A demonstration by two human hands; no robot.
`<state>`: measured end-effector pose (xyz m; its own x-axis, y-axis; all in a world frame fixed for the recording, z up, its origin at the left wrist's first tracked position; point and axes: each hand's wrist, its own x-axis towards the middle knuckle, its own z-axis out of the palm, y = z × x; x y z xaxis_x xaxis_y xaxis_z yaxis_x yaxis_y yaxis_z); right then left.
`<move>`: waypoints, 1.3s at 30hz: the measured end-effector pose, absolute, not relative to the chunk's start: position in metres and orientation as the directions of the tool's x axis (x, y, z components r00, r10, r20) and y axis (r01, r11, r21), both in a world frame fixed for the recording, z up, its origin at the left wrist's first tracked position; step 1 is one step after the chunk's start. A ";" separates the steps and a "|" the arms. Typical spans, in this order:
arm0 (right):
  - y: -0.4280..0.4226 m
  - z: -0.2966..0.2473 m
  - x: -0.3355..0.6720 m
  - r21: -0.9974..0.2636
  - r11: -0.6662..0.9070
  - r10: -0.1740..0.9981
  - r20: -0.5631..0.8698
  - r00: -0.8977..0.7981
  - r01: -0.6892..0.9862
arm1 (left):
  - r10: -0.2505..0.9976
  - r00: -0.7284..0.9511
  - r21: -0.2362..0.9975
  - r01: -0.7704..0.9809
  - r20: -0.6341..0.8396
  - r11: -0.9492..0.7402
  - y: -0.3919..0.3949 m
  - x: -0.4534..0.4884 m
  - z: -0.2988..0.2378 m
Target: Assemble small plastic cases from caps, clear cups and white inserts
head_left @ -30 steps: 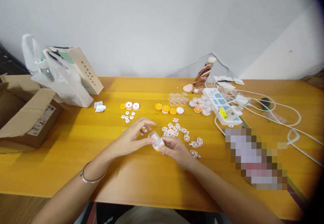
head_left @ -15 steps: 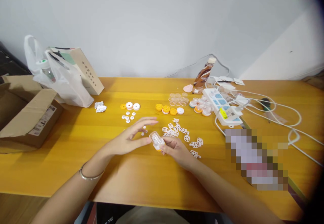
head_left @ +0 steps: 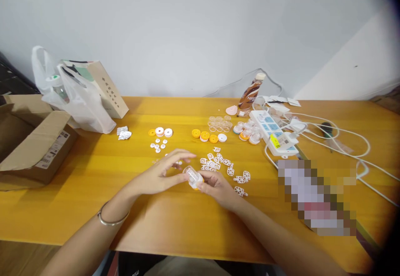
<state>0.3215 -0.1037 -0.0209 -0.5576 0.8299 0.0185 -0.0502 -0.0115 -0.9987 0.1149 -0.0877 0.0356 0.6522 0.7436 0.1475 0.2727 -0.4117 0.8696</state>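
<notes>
A small plastic piece with a clear dome, a white middle and an orange base [head_left: 194,179] is pinched in my right hand [head_left: 218,187] between thumb and fingers. My left hand [head_left: 164,172] is open, fingers stretched out and apart from the thumb, whose tip is at the dome's left side. Just behind the right hand lie several white openwork plastic parts [head_left: 215,161]. Small white discs [head_left: 158,145] lie beyond my left hand, a few partly hidden by its fingers. Orange and white round caps [head_left: 204,135] stand in rows farther back.
Clear rings [head_left: 220,123] and a cluster of domed pieces [head_left: 248,131] sit at the back, near a brown bottle [head_left: 250,93]. A power strip [head_left: 273,133] with white cables is at the right. Crumpled foil [head_left: 124,133], a plastic bag [head_left: 87,109] and a cardboard box [head_left: 59,155] are at the left.
The domed piece has tilted slightly in my right hand, with its dome turned more toward the left. My left hand has shifted slightly down, its thumb still by the dome.
</notes>
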 end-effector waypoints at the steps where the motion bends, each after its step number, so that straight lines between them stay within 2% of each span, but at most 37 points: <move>1: -0.104 -0.020 0.322 -0.999 -0.002 0.830 0.028 -0.558 -0.054 | 0.776 0.615 0.862 0.310 0.141 -0.402 -0.088 0.116 0.034; 4: -0.105 -0.019 0.323 -0.996 -0.007 0.823 0.046 -0.567 -0.091 | 0.796 0.584 0.836 0.348 0.161 -0.425 -0.092 0.123 0.029; 8: -0.106 -0.016 0.323 -0.988 -0.018 0.821 0.072 -0.566 -0.151 | 0.767 0.573 0.792 0.306 0.290 -0.528 -0.096 0.129 0.029; 12: -0.106 -0.017 0.322 -0.981 -0.039 0.822 0.075 -0.565 -0.188 | 0.750 0.591 0.790 0.288 0.299 -0.542 -0.098 0.130 0.032; 15: -0.106 -0.019 0.322 -0.982 -0.053 0.836 0.056 -0.546 -0.183 | 0.772 0.568 0.840 0.240 0.285 -0.487 -0.097 0.130 0.030; 19: -0.104 -0.019 0.322 -0.979 -0.075 0.855 0.035 -0.518 -0.189 | 0.784 0.584 0.942 0.094 0.209 -0.321 -0.091 0.129 0.022; 23: -0.104 -0.016 0.320 -0.967 -0.112 0.832 0.035 -0.554 -0.230 | 0.770 0.617 0.961 0.078 0.163 -0.266 -0.089 0.130 0.019; 27: -0.107 -0.015 0.315 -0.880 -0.245 0.863 -0.007 -0.506 -0.406 | 0.822 0.530 0.945 0.108 0.208 -0.309 -0.091 0.135 0.020; 32: -0.114 -0.016 0.308 -0.725 -0.400 0.884 -0.143 -0.445 -0.561 | 0.831 0.485 0.915 0.135 0.275 -0.381 -0.093 0.139 0.017; 35: -0.116 -0.015 0.305 -0.648 -0.466 0.867 -0.197 -0.458 -0.603 | 0.820 0.494 0.921 0.090 0.289 -0.379 -0.093 0.140 0.014; 39: -0.118 -0.012 0.303 -0.606 -0.526 0.832 -0.223 -0.508 -0.597 | 0.801 0.514 0.926 0.035 0.307 -0.377 -0.093 0.140 0.013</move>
